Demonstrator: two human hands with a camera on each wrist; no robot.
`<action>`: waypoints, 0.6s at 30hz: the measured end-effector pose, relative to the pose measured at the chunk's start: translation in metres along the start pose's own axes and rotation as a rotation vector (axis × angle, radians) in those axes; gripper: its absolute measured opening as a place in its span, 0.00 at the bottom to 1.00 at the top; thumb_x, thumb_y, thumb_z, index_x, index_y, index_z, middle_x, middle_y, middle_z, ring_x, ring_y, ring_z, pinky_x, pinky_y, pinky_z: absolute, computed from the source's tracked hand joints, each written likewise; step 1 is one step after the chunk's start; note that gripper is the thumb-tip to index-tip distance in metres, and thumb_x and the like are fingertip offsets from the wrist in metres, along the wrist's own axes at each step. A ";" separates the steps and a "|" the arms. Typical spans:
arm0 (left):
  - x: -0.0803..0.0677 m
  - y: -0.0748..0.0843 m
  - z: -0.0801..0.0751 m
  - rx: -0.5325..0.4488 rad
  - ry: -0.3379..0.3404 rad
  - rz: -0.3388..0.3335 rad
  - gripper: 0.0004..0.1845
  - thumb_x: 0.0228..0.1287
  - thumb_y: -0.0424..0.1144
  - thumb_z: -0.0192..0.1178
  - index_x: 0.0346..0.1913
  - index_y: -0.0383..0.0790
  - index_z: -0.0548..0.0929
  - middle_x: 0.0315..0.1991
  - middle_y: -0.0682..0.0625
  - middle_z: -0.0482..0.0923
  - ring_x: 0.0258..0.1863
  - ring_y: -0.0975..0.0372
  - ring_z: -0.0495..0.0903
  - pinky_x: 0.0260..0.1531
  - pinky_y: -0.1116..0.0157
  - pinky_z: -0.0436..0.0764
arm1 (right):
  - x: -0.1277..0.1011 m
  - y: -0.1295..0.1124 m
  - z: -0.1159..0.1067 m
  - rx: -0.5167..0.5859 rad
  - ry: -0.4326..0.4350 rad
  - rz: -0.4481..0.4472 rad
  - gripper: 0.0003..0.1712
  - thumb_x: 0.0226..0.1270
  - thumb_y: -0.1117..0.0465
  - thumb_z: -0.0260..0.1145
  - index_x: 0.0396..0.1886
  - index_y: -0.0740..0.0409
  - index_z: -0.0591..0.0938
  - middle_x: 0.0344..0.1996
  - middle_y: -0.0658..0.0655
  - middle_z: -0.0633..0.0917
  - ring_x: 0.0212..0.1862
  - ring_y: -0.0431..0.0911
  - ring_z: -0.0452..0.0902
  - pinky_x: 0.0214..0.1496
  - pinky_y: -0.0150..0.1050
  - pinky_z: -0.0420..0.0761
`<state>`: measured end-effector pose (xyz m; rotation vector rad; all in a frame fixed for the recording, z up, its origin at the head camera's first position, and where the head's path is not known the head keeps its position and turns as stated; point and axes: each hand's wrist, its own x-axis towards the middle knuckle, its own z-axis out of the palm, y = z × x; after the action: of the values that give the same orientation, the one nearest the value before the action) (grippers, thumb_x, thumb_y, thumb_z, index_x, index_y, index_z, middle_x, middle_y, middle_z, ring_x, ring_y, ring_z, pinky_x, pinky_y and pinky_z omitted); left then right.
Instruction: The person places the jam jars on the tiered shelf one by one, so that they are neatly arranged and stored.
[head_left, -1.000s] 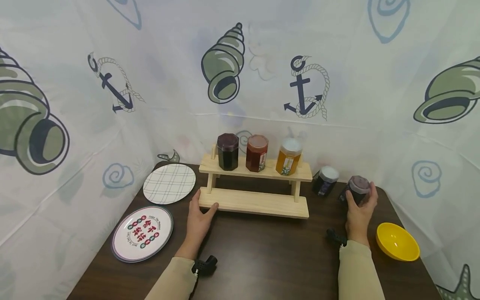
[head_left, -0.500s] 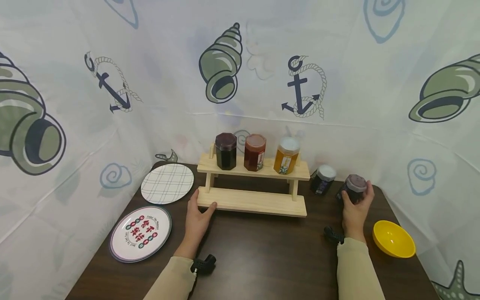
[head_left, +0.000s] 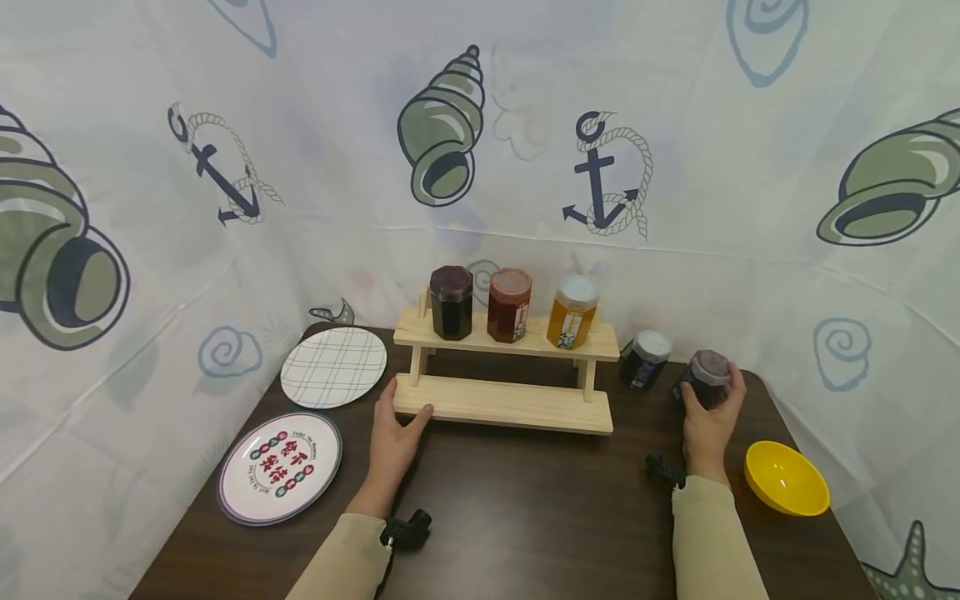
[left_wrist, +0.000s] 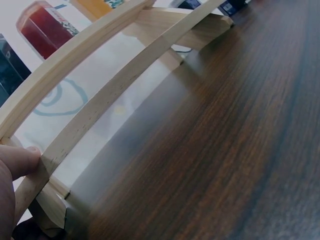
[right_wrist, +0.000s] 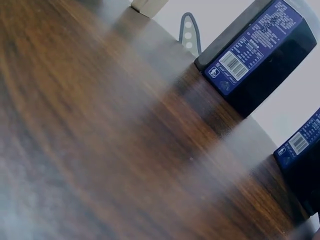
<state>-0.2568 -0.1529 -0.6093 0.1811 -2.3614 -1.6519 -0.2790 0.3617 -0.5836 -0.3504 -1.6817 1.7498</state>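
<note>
At the left end of a two-tier wooden rack (head_left: 502, 402), my left hand (head_left: 395, 446) holds the corner of the lower board, its thumb on the front edge. In the left wrist view the thumb (left_wrist: 20, 161) touches that board. My right hand (head_left: 708, 433) grips a dark jar with a purplish lid (head_left: 709, 372), thumb on one side and fingers on the other; it stands at the table's back right. Beside it is a dark jar with a whitish lid (head_left: 647, 360). The upper tier bears a dark jar (head_left: 452, 303), a red jar (head_left: 510, 306) and an amber jar (head_left: 573, 312).
A checked plate (head_left: 334, 367) and a plate with red lettering (head_left: 281, 468) lie on the left of the dark wooden table (head_left: 540, 508). A yellow bowl (head_left: 787, 479) stands right of my right forearm. A printed curtain (head_left: 330, 150) hangs close behind the table.
The head view has shifted slightly, so everything sits a little further left in it. Both hands keep their places on the rack and the dark jar.
</note>
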 end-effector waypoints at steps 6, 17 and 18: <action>0.001 -0.004 -0.001 0.011 -0.001 0.012 0.50 0.74 0.50 0.73 0.89 0.44 0.55 0.83 0.35 0.59 0.85 0.42 0.59 0.82 0.37 0.60 | -0.007 -0.002 0.006 -0.105 0.051 -0.038 0.49 0.73 0.70 0.73 0.84 0.33 0.64 0.77 0.57 0.68 0.75 0.52 0.64 0.85 0.51 0.64; 0.001 -0.005 -0.001 0.017 0.001 0.011 0.51 0.74 0.50 0.73 0.89 0.44 0.55 0.83 0.36 0.59 0.85 0.42 0.59 0.82 0.37 0.59 | 0.003 0.023 -0.003 -0.226 0.073 -0.102 0.51 0.69 0.65 0.79 0.82 0.29 0.64 0.75 0.52 0.71 0.71 0.47 0.68 0.79 0.46 0.69; 0.001 -0.005 -0.001 0.016 -0.001 0.012 0.51 0.74 0.50 0.73 0.89 0.44 0.55 0.83 0.36 0.59 0.85 0.42 0.59 0.82 0.37 0.59 | 0.003 0.025 -0.004 -0.233 0.083 -0.104 0.51 0.68 0.65 0.80 0.81 0.29 0.65 0.74 0.50 0.72 0.70 0.45 0.69 0.78 0.44 0.71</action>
<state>-0.2576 -0.1554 -0.6133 0.1691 -2.3723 -1.6286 -0.2858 0.3686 -0.6070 -0.4258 -1.8141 1.4484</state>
